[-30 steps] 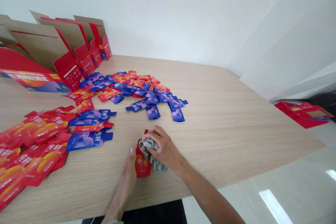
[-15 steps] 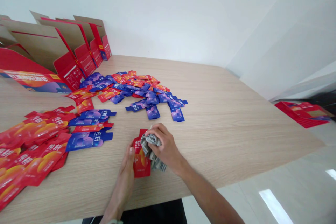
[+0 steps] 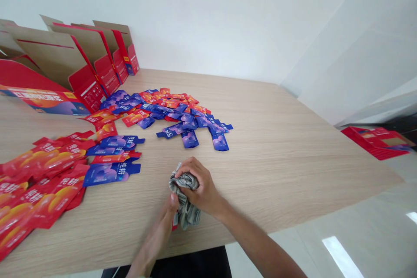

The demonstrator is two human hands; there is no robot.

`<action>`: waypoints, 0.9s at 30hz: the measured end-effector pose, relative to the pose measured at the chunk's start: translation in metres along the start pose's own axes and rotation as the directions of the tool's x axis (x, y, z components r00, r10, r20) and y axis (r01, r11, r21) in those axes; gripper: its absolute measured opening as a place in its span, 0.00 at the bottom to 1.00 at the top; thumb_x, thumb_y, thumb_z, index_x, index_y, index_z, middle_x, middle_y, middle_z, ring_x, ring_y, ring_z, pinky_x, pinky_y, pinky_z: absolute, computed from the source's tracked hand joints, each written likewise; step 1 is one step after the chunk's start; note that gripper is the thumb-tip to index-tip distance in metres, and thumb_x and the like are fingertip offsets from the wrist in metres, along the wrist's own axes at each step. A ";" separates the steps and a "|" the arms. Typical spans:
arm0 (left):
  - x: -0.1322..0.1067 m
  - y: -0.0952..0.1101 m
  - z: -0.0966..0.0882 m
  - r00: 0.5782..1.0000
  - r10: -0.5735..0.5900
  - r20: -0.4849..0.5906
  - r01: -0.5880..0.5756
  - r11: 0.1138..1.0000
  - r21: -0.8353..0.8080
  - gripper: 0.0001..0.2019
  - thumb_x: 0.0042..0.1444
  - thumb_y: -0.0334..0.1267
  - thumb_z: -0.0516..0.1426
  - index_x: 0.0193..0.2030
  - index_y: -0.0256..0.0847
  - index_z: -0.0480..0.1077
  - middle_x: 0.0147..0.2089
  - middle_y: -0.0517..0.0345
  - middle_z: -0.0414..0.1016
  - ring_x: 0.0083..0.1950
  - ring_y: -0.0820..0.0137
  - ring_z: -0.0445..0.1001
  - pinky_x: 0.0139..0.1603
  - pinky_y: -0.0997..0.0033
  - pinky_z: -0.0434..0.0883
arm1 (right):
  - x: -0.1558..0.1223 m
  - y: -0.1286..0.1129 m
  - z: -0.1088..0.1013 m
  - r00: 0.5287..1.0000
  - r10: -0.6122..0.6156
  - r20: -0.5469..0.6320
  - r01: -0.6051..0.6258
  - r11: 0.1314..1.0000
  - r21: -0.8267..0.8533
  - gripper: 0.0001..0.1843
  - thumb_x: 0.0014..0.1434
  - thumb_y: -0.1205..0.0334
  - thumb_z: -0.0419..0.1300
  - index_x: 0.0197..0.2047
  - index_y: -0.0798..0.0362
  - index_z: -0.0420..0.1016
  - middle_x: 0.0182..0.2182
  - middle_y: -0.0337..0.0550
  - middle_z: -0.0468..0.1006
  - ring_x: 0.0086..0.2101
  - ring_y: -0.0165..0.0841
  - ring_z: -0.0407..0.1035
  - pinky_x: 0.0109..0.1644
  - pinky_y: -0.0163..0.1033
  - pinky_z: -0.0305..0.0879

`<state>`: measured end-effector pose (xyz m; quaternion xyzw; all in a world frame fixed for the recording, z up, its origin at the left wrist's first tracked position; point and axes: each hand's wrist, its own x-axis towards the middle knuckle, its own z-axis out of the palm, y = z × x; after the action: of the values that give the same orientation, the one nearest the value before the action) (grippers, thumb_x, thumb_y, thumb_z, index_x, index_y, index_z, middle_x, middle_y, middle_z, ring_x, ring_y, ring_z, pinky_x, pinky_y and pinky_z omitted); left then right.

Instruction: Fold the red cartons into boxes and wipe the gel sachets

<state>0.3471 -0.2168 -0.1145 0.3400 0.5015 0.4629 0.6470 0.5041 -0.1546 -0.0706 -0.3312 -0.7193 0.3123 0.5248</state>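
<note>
My right hand point(image 3: 202, 187) is closed around a bunched grey striped cloth point(image 3: 189, 216), whose folds hang below my fingers. Close beside it, my left hand point(image 3: 165, 220) holds a red pouch point(image 3: 175, 221), with its thumb up against the cloth. Only a small red strip of that pouch shows; the cloth and my hands cover the remainder. To the left lie red pouches point(image 3: 48, 195) in an overlapping pile, along with a few blue pouches point(image 3: 109, 173) at its right side.
Farther back, small blue and red pouches point(image 3: 189, 119) are heaped on the wooden table point(image 3: 276, 147). Open red cartons point(image 3: 87, 84) stand at the back left by the wall. Beyond the table's right edge is another red box point(image 3: 374, 141).
The cloth has moved slightly left and down over the red pouch, which was mostly visible before. My left hand has shifted right, and its thumb now meets the cloth.
</note>
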 end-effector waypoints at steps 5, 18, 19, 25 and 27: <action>-0.006 0.013 -0.001 0.995 -0.073 0.062 0.066 0.991 0.118 0.31 0.49 0.68 0.70 0.46 0.43 0.85 0.62 0.43 0.84 0.77 0.42 0.67 0.82 0.43 0.52 | 0.001 -0.002 0.001 0.996 0.053 -0.068 -0.055 0.998 -0.023 0.04 0.63 0.65 0.65 0.43 0.49 0.78 0.40 0.43 0.79 0.43 0.37 0.75 0.50 0.40 0.74; 0.009 0.008 0.007 0.929 0.267 -0.255 -0.205 0.948 0.245 0.37 0.59 0.74 0.58 0.56 0.42 0.80 0.54 0.45 0.85 0.64 0.49 0.78 0.69 0.57 0.72 | -0.003 0.002 0.000 0.994 0.044 0.099 -0.032 0.993 -0.113 0.12 0.61 0.73 0.65 0.45 0.49 0.79 0.44 0.43 0.76 0.46 0.36 0.75 0.56 0.40 0.75; 0.011 0.011 0.007 0.913 0.285 -0.293 -0.209 0.941 0.264 0.38 0.58 0.76 0.58 0.52 0.42 0.81 0.49 0.46 0.86 0.59 0.49 0.81 0.63 0.58 0.75 | -0.004 0.004 0.000 0.983 0.019 0.183 0.003 0.993 -0.119 0.13 0.61 0.73 0.66 0.47 0.49 0.79 0.45 0.44 0.76 0.48 0.37 0.75 0.58 0.40 0.74; 0.015 0.030 0.004 0.924 0.257 -0.284 -0.199 0.955 0.220 0.44 0.51 0.83 0.55 0.41 0.39 0.83 0.43 0.43 0.86 0.53 0.47 0.82 0.57 0.55 0.78 | -0.008 0.013 0.003 0.848 -0.137 0.512 0.230 0.966 -0.122 0.11 0.65 0.66 0.71 0.50 0.50 0.78 0.50 0.49 0.76 0.57 0.40 0.72 0.66 0.43 0.71; 0.013 0.028 0.004 0.937 0.220 -0.273 -0.156 0.958 0.239 0.45 0.48 0.85 0.55 0.38 0.39 0.83 0.42 0.42 0.86 0.53 0.45 0.82 0.56 0.52 0.79 | -0.008 0.013 0.003 0.863 -0.127 0.489 0.229 0.961 -0.155 0.10 0.67 0.67 0.69 0.50 0.50 0.78 0.50 0.49 0.76 0.55 0.40 0.73 0.64 0.43 0.73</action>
<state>0.3446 -0.1951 -0.0921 0.3808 0.6046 0.5121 0.4766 0.5050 -0.1540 -0.0864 -0.2295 -0.8819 0.2570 0.3218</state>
